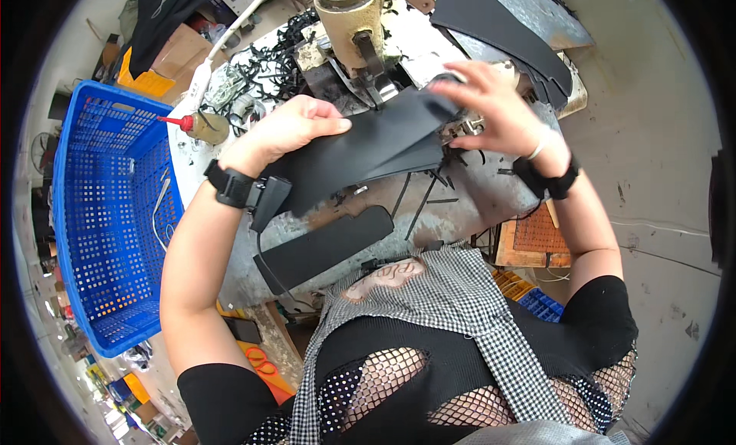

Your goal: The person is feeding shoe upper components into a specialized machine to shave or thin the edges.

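Note:
Several long black leather-like pieces (337, 165) lie layered at the machine, their right ends fanned apart. My left hand (295, 131) grips them at the left, the thumb pressed on the upper surface. At the right end, my right hand (494, 111) has its fingers spread, fingertips close to the top piece's blurred corner; whether they touch it is unclear. Just beyond the pieces stands the cream-coloured head of a sewing machine (349, 31), its metal presser part (379, 85) close to their far edge. A separate black piece (326, 246) lies flat nearer me.
A blue plastic crate (115, 322) stands at the left. By it are an oil bottle with a red tip (207, 128) and a white cable (230, 35). Black scraps (287, 50) cover the table's far left; larger black panels (498, 27) lie far right. Orange-handled scissors (261, 361) are low left.

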{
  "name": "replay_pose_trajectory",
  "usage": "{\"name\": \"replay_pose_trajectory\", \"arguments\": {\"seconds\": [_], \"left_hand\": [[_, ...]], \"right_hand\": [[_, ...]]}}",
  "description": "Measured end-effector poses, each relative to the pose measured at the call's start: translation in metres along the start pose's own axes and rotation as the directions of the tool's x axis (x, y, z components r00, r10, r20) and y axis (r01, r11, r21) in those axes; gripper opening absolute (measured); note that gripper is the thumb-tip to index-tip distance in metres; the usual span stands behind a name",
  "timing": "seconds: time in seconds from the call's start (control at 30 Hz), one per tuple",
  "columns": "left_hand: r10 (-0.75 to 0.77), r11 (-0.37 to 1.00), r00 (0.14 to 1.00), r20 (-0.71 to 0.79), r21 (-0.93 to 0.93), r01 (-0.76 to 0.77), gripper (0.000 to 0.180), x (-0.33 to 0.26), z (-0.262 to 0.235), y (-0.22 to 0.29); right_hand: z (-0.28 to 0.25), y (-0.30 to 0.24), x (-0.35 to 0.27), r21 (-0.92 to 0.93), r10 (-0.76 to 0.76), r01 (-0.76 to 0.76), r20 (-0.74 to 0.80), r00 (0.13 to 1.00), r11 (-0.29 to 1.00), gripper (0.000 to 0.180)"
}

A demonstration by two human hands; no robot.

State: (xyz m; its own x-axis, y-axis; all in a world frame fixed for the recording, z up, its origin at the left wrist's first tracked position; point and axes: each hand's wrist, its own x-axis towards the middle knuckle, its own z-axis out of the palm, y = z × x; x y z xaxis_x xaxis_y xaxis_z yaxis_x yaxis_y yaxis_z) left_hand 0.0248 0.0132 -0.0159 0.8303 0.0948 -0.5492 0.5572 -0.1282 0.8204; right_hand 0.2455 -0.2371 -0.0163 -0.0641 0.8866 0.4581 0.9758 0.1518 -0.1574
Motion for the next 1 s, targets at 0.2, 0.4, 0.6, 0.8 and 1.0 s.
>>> {"name": "replay_pose_trajectory", "arguments": {"seconds": [0.2,0.4,0.6,0.8,1.0], "left_hand": [[0.033,0.996,0.993,0.117,-0.083,-0.023,0.023,-0.012,0.0,0.009],[0.001,0.992,0.992,0.125,-0.125,0.014,0.017,-0.026,-0.011,0.003],[0.01,1.0,0.999,0.037,-0.014,-0.01,0.016,-0.003,0.0,0.007],[0.016,0.999,0.999,0.031,-0.037,-0.015,0.017,-0.004,0.0,0.009],[0.019,0.999,0.997,0.072,-0.051,-0.015,0.017,-0.021,-0.002,0.001]], "right_hand": [[-0.037,0.06,0.004,-0.043,-0.065,0.065,-0.016,0.998,0.997,0.024],[-0.093,0.119,-0.015,0.086,0.509,-0.517,0.102,0.855,0.851,0.03],[-0.016,0.025,-0.001,0.091,0.071,-0.079,0.094,0.993,0.993,0.073],[-0.004,0.028,0.005,-0.012,-0.097,0.096,-0.091,0.991,0.995,0.02],[-0.025,0.01,0.003,0.155,0.0,-0.016,0.102,0.995,0.988,0.04]]}}
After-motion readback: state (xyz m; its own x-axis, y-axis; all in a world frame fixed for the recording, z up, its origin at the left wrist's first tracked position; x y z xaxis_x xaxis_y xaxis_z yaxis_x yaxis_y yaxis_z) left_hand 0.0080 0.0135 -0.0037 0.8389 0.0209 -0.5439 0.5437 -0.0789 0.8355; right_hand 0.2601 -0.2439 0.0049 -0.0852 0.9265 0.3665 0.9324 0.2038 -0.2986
